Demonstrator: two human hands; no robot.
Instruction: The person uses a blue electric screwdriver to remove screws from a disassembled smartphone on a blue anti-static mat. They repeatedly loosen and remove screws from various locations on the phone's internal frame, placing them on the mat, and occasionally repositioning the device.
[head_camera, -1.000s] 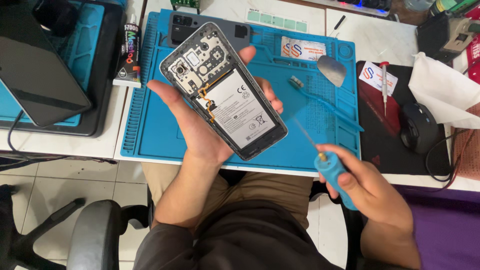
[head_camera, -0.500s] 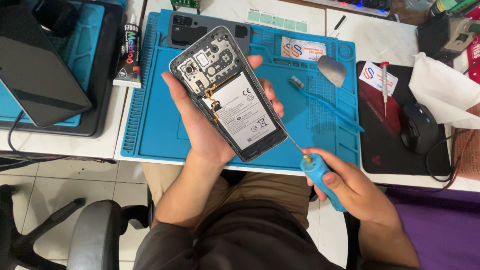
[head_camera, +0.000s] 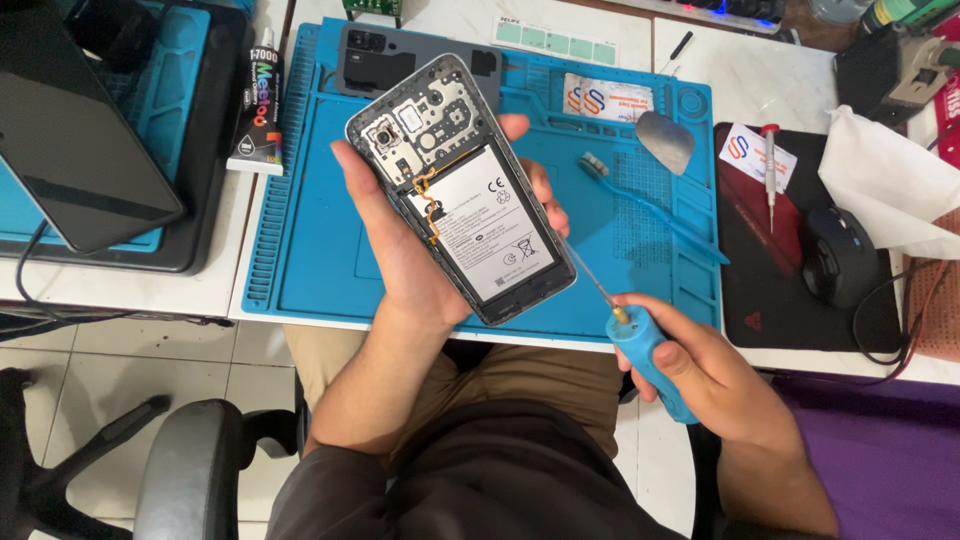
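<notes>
In the middle of the frame the left hand (head_camera: 420, 260) holds the open phone (head_camera: 460, 190) tight while the right hand (head_camera: 710, 385) grasps the blue screwdriver (head_camera: 640, 345), so keep the phone still and the tip straight.

black glue tube (head_camera: 260, 112) left of mat (head_camera: 300, 250)
</notes>
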